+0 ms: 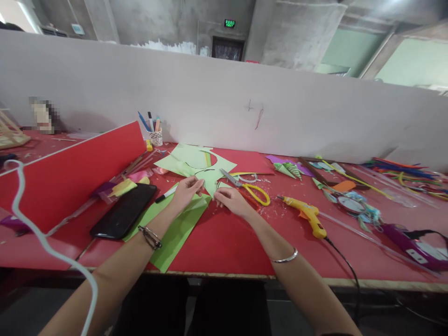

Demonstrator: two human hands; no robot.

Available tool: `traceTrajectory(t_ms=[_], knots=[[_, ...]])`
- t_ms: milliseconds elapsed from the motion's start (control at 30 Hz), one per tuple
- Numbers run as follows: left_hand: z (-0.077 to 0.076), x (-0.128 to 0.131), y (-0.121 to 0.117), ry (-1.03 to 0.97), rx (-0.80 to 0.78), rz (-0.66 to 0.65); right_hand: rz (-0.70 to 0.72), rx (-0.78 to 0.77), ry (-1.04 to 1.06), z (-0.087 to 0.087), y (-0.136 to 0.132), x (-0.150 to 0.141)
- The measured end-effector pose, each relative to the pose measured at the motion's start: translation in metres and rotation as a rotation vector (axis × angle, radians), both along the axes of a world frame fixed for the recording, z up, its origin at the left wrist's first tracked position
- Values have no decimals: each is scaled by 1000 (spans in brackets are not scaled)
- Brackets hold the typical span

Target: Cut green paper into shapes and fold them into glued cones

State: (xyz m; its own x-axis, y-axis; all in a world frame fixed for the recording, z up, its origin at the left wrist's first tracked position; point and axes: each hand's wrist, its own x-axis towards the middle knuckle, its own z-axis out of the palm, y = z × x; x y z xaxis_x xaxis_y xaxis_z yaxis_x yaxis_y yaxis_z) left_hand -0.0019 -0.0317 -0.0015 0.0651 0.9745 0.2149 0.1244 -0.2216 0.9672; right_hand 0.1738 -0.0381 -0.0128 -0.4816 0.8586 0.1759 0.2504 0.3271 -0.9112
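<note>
With grip on anything hard to tell, the left hand and right hand were apart, fingers curled, near pale green paper at twelve o'clock, which deserved light, even handling against creasing

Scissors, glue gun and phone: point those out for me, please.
Scissors (237, 182): head view, on a blade near the handles.
Glue gun (305, 212): head view, on its yellow body.
Phone (124, 211): head view, on its dark face.
</note>
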Motion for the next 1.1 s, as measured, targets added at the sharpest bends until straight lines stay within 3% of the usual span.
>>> traceTrajectory(t_ms=[300,533,700,867,1100], knots=[[1,3,-2,-47,10,-15,78,20,-25,5,-6,0],[-7,2,1,66,18,-49,84,-43,28,4,-8,-4],[-12,2,2,102,5,-139,12,38,13,1,-5,-4],[-16,1,5,37,4,-252,-11,-31,18,-1,-5,-6],[-9,3,-1,113,-51,-92,29,25,-30,2,-9,-7]])
